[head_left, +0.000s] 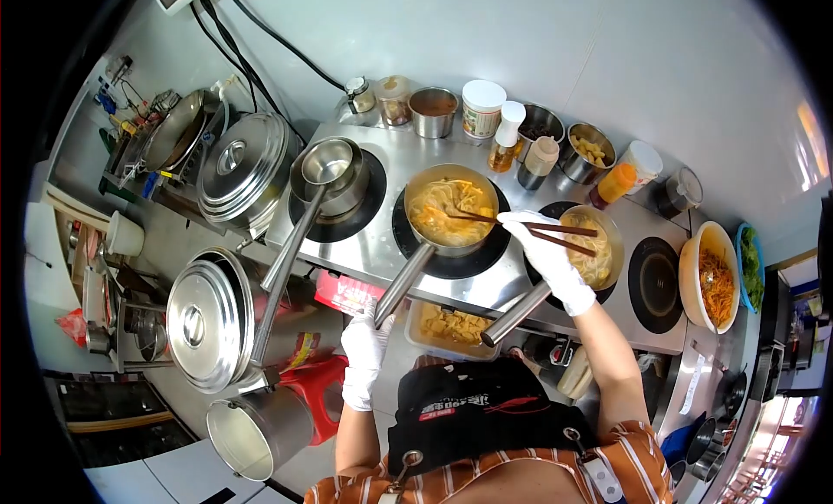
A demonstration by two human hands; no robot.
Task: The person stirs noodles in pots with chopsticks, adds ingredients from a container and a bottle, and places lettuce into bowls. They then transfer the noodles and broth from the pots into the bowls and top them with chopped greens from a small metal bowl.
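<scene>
My left hand (364, 349), in a white glove, is closed around the handle end of a saucepan (423, 176) on the middle burner. Noodles in broth with yellow, egg-like pieces (441, 216) fill this pan. My right hand (548, 259), also gloved, grips dark brown chopsticks (562, 229). One chopstick's tip reaches into the noodles of the middle pan. Beneath my right hand, a second saucepan (618, 248) holds more noodles in broth, its handle pointing toward me. A red packet or card (345, 290) lies just beyond my left fingers.
A ladle (325, 164) rests on a pot on the left burner. Seasoning bottles and tubs (483, 105) line the wall. Lidded stockpots (204, 317) stand at left. A bowl of shredded carrot (710, 278) sits at right. Below the counter's front edge is a tub of yellowish pieces (451, 326).
</scene>
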